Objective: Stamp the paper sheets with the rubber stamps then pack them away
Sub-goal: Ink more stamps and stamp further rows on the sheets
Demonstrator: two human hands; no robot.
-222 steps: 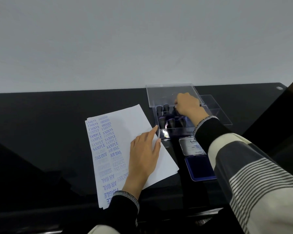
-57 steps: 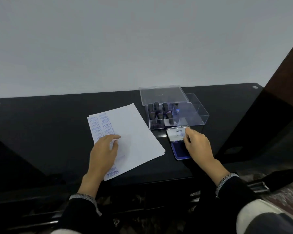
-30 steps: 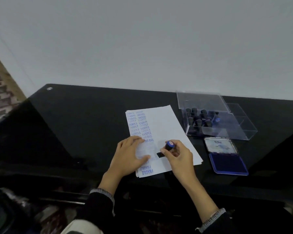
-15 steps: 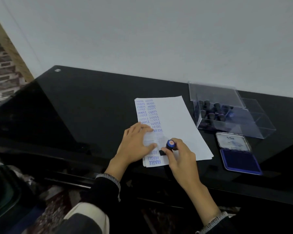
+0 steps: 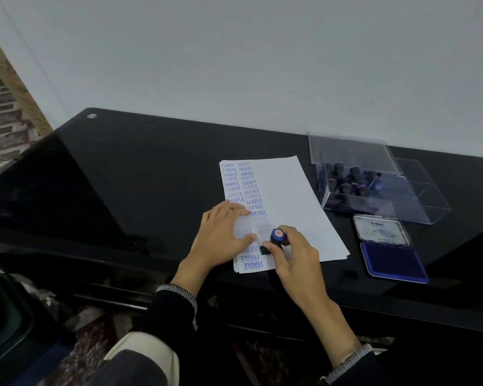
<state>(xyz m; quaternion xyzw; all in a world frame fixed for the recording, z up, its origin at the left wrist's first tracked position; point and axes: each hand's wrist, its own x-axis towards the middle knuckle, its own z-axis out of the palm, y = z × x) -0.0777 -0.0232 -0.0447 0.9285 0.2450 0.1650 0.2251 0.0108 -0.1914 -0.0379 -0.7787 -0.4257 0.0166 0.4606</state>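
A stack of white paper sheets (image 5: 285,196) lies on the black table (image 5: 140,174), its left side covered with blue stamped words. My left hand (image 5: 223,235) lies flat on the sheets' near left part. My right hand (image 5: 293,260) grips a blue-topped rubber stamp (image 5: 278,237), with the stamp's dark base down on the paper near the front edge. To the right sits an open blue ink pad (image 5: 388,253). Behind the ink pad stands a clear plastic box (image 5: 374,190) with several dark stamps inside and its lid raised.
The table's front edge runs just below the paper, with a dark shelf underneath. A pale wall rises right behind the table. A patterned floor and a wooden strip show at the far left. A dark green object sits at the lower left corner.
My right hand left the box, touched the ink pad, then carried the stamp onto the paper. In the last half second both hands have hardly moved; only the view has shifted.
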